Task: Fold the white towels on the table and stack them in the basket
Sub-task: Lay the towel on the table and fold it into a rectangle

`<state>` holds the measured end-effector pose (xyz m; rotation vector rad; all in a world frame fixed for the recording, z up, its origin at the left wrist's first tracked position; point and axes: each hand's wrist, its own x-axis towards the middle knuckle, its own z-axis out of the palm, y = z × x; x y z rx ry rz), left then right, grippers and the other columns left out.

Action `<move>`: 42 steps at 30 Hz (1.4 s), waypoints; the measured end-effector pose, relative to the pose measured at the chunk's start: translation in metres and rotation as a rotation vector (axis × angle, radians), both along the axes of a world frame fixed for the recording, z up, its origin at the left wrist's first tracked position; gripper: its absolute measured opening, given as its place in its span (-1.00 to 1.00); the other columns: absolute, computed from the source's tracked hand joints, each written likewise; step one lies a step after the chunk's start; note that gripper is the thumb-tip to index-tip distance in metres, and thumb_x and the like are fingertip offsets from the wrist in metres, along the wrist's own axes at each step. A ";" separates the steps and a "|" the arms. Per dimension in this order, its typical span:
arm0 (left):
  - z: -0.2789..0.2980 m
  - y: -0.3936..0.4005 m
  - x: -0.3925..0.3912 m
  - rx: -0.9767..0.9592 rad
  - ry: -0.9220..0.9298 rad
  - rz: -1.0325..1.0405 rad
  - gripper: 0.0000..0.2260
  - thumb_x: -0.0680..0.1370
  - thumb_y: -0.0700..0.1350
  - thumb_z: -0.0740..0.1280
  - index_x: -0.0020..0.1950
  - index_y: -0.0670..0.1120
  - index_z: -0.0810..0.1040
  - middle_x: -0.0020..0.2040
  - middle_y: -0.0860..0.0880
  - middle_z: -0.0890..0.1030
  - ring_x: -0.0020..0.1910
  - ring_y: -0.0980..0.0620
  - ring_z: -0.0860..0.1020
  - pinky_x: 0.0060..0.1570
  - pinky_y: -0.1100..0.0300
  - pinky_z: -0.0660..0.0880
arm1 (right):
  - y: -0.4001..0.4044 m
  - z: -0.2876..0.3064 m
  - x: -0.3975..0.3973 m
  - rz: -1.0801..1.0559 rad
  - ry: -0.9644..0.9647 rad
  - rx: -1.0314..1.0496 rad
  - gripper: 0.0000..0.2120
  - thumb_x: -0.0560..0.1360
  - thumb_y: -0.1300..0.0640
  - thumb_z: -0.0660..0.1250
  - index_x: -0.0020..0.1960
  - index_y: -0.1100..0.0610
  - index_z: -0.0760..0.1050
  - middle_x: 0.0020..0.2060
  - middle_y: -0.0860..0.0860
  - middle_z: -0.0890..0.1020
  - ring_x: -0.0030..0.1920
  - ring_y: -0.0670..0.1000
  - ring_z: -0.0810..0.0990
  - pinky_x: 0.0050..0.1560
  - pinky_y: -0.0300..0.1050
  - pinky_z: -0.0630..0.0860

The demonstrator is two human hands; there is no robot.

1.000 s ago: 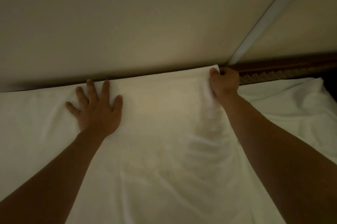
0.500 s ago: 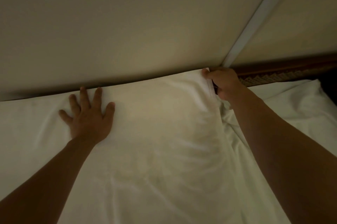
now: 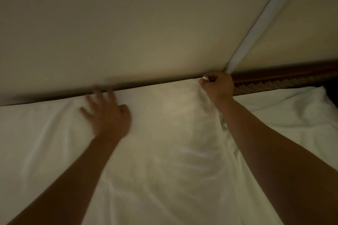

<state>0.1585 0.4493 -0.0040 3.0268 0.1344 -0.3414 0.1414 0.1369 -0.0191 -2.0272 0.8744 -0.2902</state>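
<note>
Since a second ago the left hand has slid rightward along the far edge of the white towel and now shows as a blur, while the right hand has carried its corner back against the wall. The left hand lies flat, fingers spread and straight, pressing the cloth. The right hand is curled tight, pinching the towel's far right corner between thumb and fingers.

The towel lies spread across the tabletop, its far edge along the foot of the wall, with soft creases running toward the camera. More white cloth lies rumpled just to its right — another towel, likely, though I cannot tell for sure.

I judge the task to be at an early stage: this towel is only being laid out and smoothed, with no fold visible yet. No basket is in view, so nothing stacked can be confirmed.

The room is dim. A pale trim strip runs up the beige wall, and a dark carved wooden rail shows behind the cloth at right.
</note>
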 end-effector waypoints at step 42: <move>-0.008 0.273 0.015 0.042 -0.044 0.038 -0.40 0.67 0.21 -0.10 0.69 0.05 -0.04 0.69 -0.07 -0.14 0.64 -0.25 -0.13 0.53 -0.36 -0.14 | 0.166 -0.004 -0.045 0.482 0.533 -0.643 -0.40 0.66 -0.24 -0.15 0.66 -0.12 -0.13 0.66 -0.04 -0.14 0.64 0.14 -0.21 0.55 0.38 -0.22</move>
